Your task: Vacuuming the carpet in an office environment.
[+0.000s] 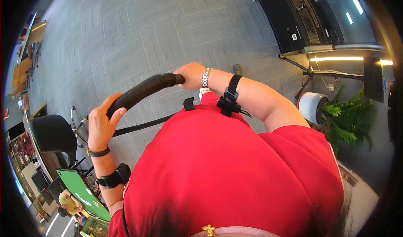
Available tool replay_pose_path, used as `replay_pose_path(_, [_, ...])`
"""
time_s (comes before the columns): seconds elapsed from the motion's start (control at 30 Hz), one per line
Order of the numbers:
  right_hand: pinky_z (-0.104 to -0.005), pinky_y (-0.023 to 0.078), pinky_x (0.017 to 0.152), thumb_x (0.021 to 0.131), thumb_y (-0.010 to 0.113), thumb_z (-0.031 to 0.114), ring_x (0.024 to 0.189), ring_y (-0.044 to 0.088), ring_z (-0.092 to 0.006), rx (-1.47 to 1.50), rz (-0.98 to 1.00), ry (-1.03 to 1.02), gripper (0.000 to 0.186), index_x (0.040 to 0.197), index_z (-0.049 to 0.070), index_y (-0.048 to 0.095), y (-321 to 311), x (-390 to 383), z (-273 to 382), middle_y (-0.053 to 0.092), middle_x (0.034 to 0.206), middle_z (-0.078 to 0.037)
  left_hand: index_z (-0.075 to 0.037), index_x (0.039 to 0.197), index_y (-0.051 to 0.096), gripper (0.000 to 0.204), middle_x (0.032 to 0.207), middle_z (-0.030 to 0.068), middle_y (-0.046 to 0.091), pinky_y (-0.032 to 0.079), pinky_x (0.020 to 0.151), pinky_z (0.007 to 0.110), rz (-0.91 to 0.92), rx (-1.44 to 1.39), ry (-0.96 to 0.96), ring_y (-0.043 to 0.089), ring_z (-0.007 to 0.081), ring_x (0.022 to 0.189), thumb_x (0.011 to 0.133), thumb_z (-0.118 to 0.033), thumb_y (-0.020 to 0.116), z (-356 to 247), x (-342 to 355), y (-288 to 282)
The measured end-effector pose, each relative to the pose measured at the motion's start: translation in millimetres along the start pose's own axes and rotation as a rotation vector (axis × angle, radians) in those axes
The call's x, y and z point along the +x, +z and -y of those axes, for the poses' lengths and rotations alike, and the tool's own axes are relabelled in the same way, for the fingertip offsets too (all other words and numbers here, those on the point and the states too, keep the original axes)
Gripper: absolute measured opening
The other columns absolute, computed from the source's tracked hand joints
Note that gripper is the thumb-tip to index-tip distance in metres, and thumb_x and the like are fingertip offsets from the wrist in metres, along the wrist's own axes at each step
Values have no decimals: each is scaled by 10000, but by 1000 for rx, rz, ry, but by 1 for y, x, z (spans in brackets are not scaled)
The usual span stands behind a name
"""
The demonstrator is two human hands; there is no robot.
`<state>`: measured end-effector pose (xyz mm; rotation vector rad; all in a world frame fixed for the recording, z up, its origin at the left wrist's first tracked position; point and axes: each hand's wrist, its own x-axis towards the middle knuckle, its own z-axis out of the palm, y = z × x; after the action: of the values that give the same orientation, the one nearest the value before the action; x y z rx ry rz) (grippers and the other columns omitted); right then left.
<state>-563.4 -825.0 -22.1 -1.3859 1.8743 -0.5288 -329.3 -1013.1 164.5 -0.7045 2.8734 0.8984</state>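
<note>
A black ribbed hose curves across in front of my red shirt. My left hand is closed around its lower left end, thumb over the top. My right hand grips the upper right end; that wrist wears a metal bracelet and a black strap. A thin black tube or cord runs from below the left hand toward my body. Grey patterned carpet lies beneath.
A black office chair stands at the left beside a desk with a green board. A potted fern in a white pot and a black stand are at the right, with a dark cabinet behind them.
</note>
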Motion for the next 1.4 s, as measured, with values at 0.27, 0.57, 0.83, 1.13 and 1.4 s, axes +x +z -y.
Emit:
replay_pose_path(0.27, [-452,544,798,723,653,200,930,698,-315,-142,241,-190,232,944,177,720,5,56,12,728,921,-108,-64,1083,695,322,766,181,663,513,669,366,107,96,-284,673,323,690,826,-252,744,2,-9,-25])
replay_pose_path(0.57, [-439,551,785,741,646,191,937,703,-309,-82,268,-147,210,940,172,709,46,94,-18,735,932,-102,-56,905,650,352,646,183,612,480,572,451,272,374,-224,630,387,635,854,-395,729,4,18,-11])
replay_pose_path(0.83, [-458,538,772,676,724,138,909,704,-305,-162,767,-139,320,993,171,748,71,88,-45,743,947,-110,-76,868,634,408,629,157,625,492,564,453,626,440,62,641,366,624,860,-481,683,16,48,24])
replay_pose_path(1.13, [-427,545,853,726,711,129,1016,693,-296,-380,531,284,252,969,192,733,21,38,-224,736,1002,-89,-43,1002,617,500,815,197,688,520,689,499,704,235,121,672,396,786,945,-534,544,-14,162,157])
replay_pose_path(1.4, [-466,533,876,764,721,146,1049,659,-331,-365,208,485,228,989,146,689,-43,4,-274,707,1043,-105,-61,1071,579,498,805,205,676,498,683,513,664,230,245,647,431,791,943,-541,549,-56,239,180])
